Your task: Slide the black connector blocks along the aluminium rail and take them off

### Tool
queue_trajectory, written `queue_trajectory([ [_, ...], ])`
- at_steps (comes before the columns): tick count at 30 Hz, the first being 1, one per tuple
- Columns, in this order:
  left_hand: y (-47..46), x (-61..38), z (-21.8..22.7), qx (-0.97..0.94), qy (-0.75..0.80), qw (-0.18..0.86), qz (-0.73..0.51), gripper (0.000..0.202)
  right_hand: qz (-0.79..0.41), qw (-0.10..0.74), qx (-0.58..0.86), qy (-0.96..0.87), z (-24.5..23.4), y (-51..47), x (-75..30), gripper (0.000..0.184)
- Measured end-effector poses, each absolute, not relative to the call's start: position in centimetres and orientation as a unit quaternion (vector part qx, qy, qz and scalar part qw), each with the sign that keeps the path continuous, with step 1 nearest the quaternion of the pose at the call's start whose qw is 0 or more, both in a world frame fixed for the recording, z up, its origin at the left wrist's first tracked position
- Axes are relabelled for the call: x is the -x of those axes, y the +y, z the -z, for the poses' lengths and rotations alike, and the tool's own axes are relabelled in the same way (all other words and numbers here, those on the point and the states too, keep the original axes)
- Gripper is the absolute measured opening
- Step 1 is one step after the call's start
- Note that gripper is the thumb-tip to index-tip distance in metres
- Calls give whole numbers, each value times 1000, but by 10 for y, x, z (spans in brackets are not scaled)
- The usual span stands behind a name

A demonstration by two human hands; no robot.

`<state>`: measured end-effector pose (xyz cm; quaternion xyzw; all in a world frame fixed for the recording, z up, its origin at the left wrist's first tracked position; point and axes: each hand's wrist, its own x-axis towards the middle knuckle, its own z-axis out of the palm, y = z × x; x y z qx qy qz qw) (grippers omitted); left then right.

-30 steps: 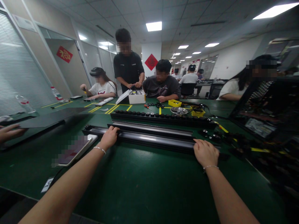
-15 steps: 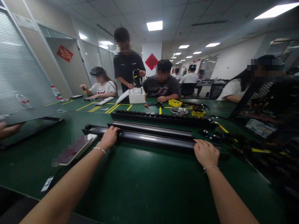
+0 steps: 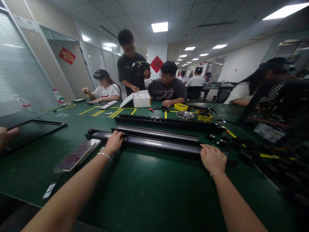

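Observation:
A long black rail [image 3: 159, 144] with a shiny metallic inner face lies across the table in front of me. My left hand [image 3: 114, 142] is closed over it left of its middle, fingers over the far edge. Near the right end, my right hand [image 3: 213, 158] is also wrapped over the rail, with the thumb side hidden. Just behind lies a similar, shorter-looking rail [image 3: 156, 131], and behind that a black strip [image 3: 169, 121] bearing a row of dark round parts.
On the green table [image 3: 149, 193], a phone-like device [image 3: 78, 158] lies beside my left forearm. Farther off are a steel dish [image 3: 184, 115], a yellow bin [image 3: 181, 107] and a white box [image 3: 142, 98]. Dark equipment [image 3: 270, 122] stands at right. A co-worker's hand [image 3: 9, 137] shows at left.
My hands and the rail stay almost still. Across the table, a standing person has lifted a black headset higher above the white box. The co-worker's hand at left has shifted with a panel.

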<state>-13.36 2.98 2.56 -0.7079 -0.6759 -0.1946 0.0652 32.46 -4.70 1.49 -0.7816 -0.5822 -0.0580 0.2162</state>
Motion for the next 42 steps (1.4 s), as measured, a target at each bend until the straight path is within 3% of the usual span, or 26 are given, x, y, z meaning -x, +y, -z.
queue_trajectory([
  [9,31,134,-21,709,-672,57,204,31,103,229,779,-575,-9,-45,-325,42],
  [33,23,124,-22,711,-674,46,196,37,78,219,783,-577,-9,-44,-326,43],
  [42,24,125,-16,699,-678,45,222,51,87,223,780,-578,-11,-47,-324,42],
])
